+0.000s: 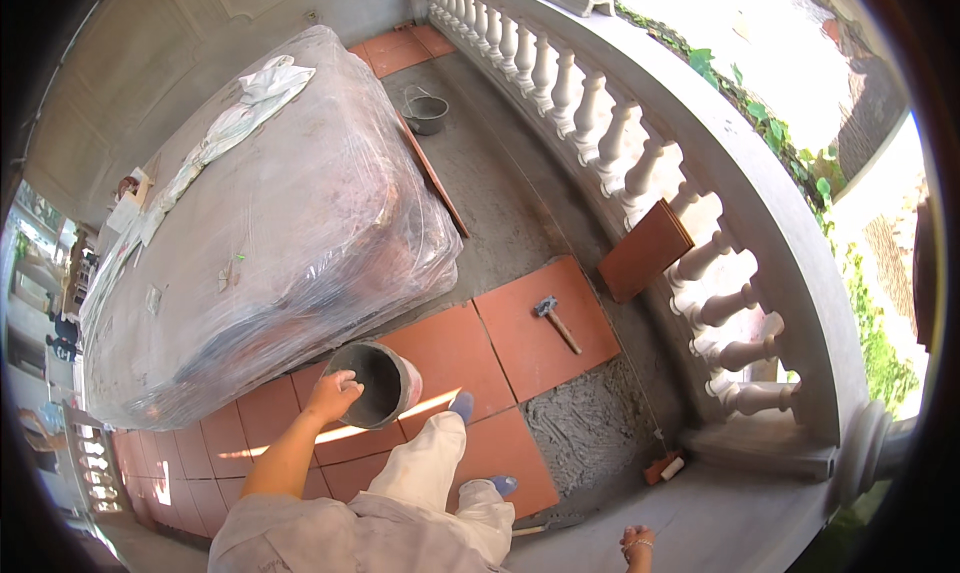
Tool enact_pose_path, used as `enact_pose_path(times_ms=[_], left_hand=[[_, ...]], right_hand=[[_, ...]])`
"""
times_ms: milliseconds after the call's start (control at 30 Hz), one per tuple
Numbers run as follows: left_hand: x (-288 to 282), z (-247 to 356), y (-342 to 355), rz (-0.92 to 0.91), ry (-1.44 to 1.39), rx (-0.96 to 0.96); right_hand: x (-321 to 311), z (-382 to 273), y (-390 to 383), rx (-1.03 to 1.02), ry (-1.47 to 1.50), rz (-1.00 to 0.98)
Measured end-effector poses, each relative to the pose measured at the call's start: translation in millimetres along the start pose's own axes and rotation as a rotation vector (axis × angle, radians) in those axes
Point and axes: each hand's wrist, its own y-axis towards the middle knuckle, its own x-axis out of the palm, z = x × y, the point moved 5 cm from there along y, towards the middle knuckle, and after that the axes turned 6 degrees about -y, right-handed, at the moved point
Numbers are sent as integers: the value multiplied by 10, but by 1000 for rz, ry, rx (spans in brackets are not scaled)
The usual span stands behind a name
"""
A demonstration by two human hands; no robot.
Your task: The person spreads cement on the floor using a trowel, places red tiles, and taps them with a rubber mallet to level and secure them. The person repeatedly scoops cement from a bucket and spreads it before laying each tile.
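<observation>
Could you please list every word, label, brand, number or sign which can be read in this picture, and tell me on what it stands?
No text can be read clearly.
Shirt: a faint mark near the lower edge of the picture, too small and blurred to read.
Nearer bucket, hammer and floor tiles: no lettering that I can make out.

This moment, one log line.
left hand: at near bucket | right hand: apart from near bucket | hammer: on tile | mortar: beside tile
</observation>
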Motion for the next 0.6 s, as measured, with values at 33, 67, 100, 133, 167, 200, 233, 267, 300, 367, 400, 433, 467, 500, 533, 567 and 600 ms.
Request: enact_pose_path(times_ms=[33,67,100,133,167,200,233,267,300,367,400,433,467,500,533,567,600], left_hand=[[-112,146,80,29,-40,40],[-230,290,189,50,-31,68],[-356,440,322,88,-48,109],[-485,582,500,122,-65,131],[-629,749,748,160,-78,196],[-776,892,1024,189,-90,226],[-918,1037,1328,232,-126,276],[-1044,1192,1706,269,-176,308],[-1183,1353,2123,332,-115,335],[-1370,1583,2954,404,-107,393],[-1486,1716,3416,431,-163,432],[-1599,1830,3844,453,-87,470],[-1684,1904,4229,465,-24,501],[-1789,1964,4605,494,45,496],[-1885,2019,4949,521,116,494],[-1944,2053,5242,536,191,479],[-2008,2077,5505,539,208,453]], right_hand=[[-215,-284,104,-42,-6,63],[-404,-564,183,-93,-26,107],[-571,-844,237,-144,-46,151],[-689,-1103,258,-173,-61,169],[-777,-1374,279,-201,-79,184],[-830,-1644,292,-228,-101,195],[-858,-1857,277,-199,-132,183],[-866,-2066,253,-170,-162,173],[-795,-2324,269,-165,-174,153],[-549,-2738,276,-94,-348,52],[-297,-3071,395,-92,-490,-11],[-95,-3362,468,-60,-652,-66],[176,-3731,570,-103,-751,-188],[482,-4158,693,-144,-877,-299],[876,-4753,794,-435,-1042,-289],[1237,-5287,816,-683,-1272,-286],[1452,-5780,1013,-322,-1013,-281]])
